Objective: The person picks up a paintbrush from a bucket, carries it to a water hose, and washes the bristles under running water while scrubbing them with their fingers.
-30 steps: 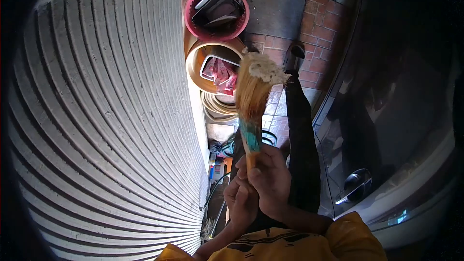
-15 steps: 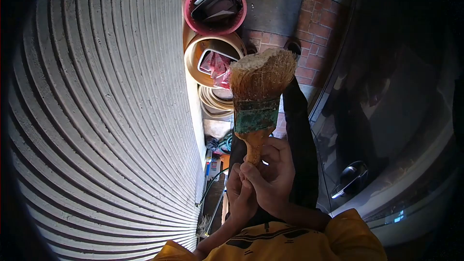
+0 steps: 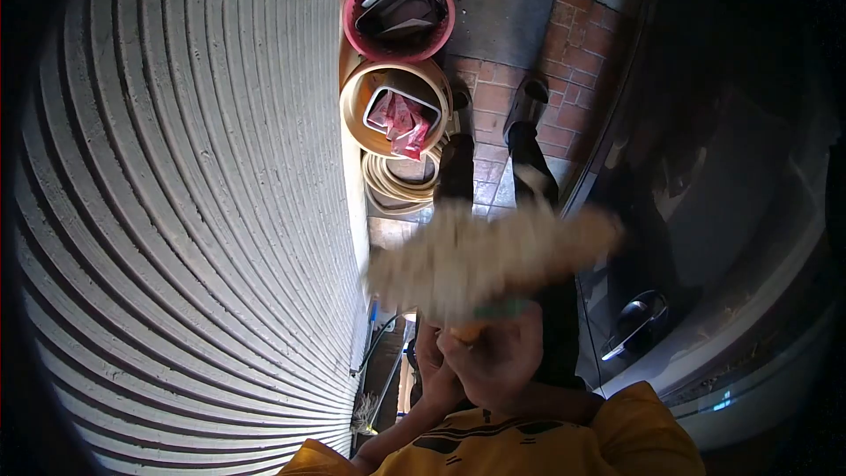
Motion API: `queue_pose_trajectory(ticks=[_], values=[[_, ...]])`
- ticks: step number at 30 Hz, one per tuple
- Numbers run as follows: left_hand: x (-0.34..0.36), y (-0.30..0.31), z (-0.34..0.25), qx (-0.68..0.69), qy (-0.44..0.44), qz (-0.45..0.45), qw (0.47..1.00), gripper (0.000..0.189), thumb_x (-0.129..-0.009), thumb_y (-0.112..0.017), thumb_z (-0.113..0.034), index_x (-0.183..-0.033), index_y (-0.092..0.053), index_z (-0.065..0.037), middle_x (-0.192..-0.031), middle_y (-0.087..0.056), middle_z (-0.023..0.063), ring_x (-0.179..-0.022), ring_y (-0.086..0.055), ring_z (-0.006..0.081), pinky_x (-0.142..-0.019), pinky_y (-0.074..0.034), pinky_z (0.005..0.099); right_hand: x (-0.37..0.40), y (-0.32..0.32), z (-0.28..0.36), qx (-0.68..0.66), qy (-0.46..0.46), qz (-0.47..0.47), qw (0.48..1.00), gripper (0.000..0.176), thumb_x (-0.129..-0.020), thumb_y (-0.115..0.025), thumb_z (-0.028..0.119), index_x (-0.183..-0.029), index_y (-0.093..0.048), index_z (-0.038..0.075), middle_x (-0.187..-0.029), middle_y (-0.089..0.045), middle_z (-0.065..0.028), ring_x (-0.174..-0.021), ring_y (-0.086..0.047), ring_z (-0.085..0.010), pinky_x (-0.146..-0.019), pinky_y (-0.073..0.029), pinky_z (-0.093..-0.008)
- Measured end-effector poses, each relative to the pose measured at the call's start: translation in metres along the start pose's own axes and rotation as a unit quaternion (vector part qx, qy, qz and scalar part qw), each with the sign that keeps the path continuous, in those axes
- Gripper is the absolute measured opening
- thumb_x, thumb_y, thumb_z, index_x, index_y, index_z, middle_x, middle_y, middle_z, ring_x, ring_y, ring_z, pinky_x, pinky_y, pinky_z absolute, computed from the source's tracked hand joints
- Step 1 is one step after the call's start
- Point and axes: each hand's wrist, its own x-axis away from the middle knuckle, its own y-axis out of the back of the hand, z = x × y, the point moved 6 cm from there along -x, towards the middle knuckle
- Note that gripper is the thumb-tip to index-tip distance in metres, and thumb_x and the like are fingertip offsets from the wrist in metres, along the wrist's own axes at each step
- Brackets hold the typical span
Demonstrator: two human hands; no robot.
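A wide, worn paintbrush (image 3: 485,260) is held in front of my chest, its pale bristles smeared by motion and pointing up toward the camera. Only a bit of its green ferrule and orange handle shows above my fingers. My right hand (image 3: 500,360) is closed round the handle. Against it, lower and to the left, my left hand (image 3: 438,372) is closed at the handle's end; its fingertips are partly hidden behind the right hand.
A ribbed wall (image 3: 211,211) runs along the left. Beyond my feet stand a pink basket (image 3: 354,13) and a tan tub (image 3: 352,115) with a coiled hose (image 3: 374,178) nearby. A dark car (image 3: 705,238) with a side mirror (image 3: 639,322) lines the right.
The brush has swung down and tipped its bristles toward the camera, uncovering my feet and the tub. Both hands stay close to the same place.
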Motion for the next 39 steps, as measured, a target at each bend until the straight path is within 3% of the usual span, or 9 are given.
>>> queue_pose_trajectory(ticks=[4,17,21,22,24,27,29,35,39], values=[[0.005,0.007,0.014,-0.013,0.012,-0.003,1.000,0.031,-0.101,-0.064,-0.030,-0.114,-0.048,-0.007,-0.104,-0.053,0.0017,-0.097,-0.054,0.0094,-0.083,-0.045,0.0261,0.026,-0.008,0.001,-0.084,0.197,-0.098,0.972,0.045,-0.092,-0.072,-0.001,-0.132,-0.051,-0.004,-0.110,-0.060,-0.0147,-0.084,-0.057,-0.0174,-0.069,-0.044,-0.0276],[0.041,0.057,0.070,-0.058,0.048,-0.018,0.997,0.037,-0.098,-0.062,-0.017,-0.131,-0.049,-0.004,-0.124,-0.056,0.0064,-0.107,-0.058,0.0144,-0.091,-0.048,0.0295,0.044,0.011,0.010,0.021,0.179,0.146,0.973,0.051,-0.084,-0.080,0.006,-0.123,-0.047,-0.003,-0.106,-0.068,-0.0221,-0.089,-0.068,-0.0198,-0.073,-0.055,-0.0284],[0.056,0.062,0.070,-0.074,0.059,-0.023,0.995,0.042,-0.098,-0.061,-0.013,-0.137,-0.050,-0.004,-0.130,-0.057,0.0078,-0.110,-0.059,0.0160,-0.093,-0.049,0.0305,0.040,0.004,0.012,0.037,0.024,0.090,0.995,0.050,-0.089,-0.073,0.005,-0.126,-0.040,-0.002,-0.104,-0.061,-0.0151,-0.084,-0.063,-0.0153,-0.070,-0.054,-0.0289],[0.039,0.031,0.023,-0.011,0.034,-0.035,0.999,0.027,-0.087,-0.071,-0.007,-0.111,-0.061,-0.002,-0.110,-0.059,0.0104,-0.100,-0.058,0.0204,-0.090,-0.046,0.0301,0.039,0.006,0.002,0.016,-0.039,0.063,0.997,0.048,-0.092,-0.070,0.005,-0.127,-0.038,-0.001,-0.103,-0.057,-0.0121,-0.080,-0.061,-0.0134,-0.068,-0.053,-0.0290],[0.021,0.023,0.005,-0.121,-0.008,0.063,0.991,0.023,-0.080,-0.073,-0.001,-0.102,-0.064,0.000,-0.110,-0.060,0.0123,-0.098,-0.060,0.0230,-0.087,-0.049,0.0325,0.024,0.015,-0.005,0.008,-0.093,0.054,0.994,0.043,-0.092,-0.065,0.000,-0.124,-0.037,0.002,-0.103,-0.054,-0.0091,-0.076,-0.058,-0.0098,-0.064,-0.050,-0.0256],[0.002,0.013,-0.029,-0.309,-0.198,0.152,0.918,0.029,-0.076,-0.078,-0.004,-0.101,-0.063,0.000,-0.108,-0.061,0.0108,-0.099,-0.061,0.0234,-0.084,-0.050,0.0344,0.010,0.018,-0.019,0.032,-0.143,0.042,0.988,0.038,-0.094,-0.059,0.001,-0.124,-0.036,0.004,-0.105,-0.047,-0.0073,-0.079,-0.054,-0.0080,-0.067,-0.048,-0.0236],[-0.004,0.014,-0.044,-0.347,-0.214,0.163,0.898,0.029,-0.075,-0.079,-0.005,-0.099,-0.064,-0.001,-0.107,-0.061,0.0106,-0.099,-0.062,0.0253,-0.083,-0.051,0.0360,0.009,0.017,-0.020,0.048,-0.163,0.039,0.985,0.039,-0.096,-0.060,0.005,-0.126,-0.036,0.003,-0.111,-0.043,-0.0088,-0.094,-0.052,-0.0096,-0.076,-0.048,-0.0237],[-0.005,0.004,-0.100,-0.504,-0.166,0.287,0.797,0.055,-0.072,-0.085,-0.015,-0.119,-0.058,-0.008,-0.104,-0.063,0.0105,-0.097,-0.065,0.0283,-0.085,-0.050,0.0394,0.013,0.014,-0.002,0.019,-0.162,0.037,0.986,0.037,-0.095,-0.061,0.005,-0.123,-0.037,0.003,-0.105,-0.047,-0.0055,-0.083,-0.051,-0.0067,-0.069,-0.045,-0.0212],[-0.009,0.026,-0.158,-0.472,-0.269,0.083,0.836,0.019,-0.084,-0.076,-0.007,-0.098,-0.065,-0.003,-0.089,-0.067,0.0077,-0.082,-0.062,0.0209,-0.074,-0.046,0.0320,0.016,0.018,0.010,0.013,-0.116,0.031,0.993,0.031,-0.095,-0.056,-0.001,-0.118,-0.038,0.008,-0.095,-0.050,-0.0021,-0.053,-0.039,0.0005,-0.043,-0.032,-0.0155]])
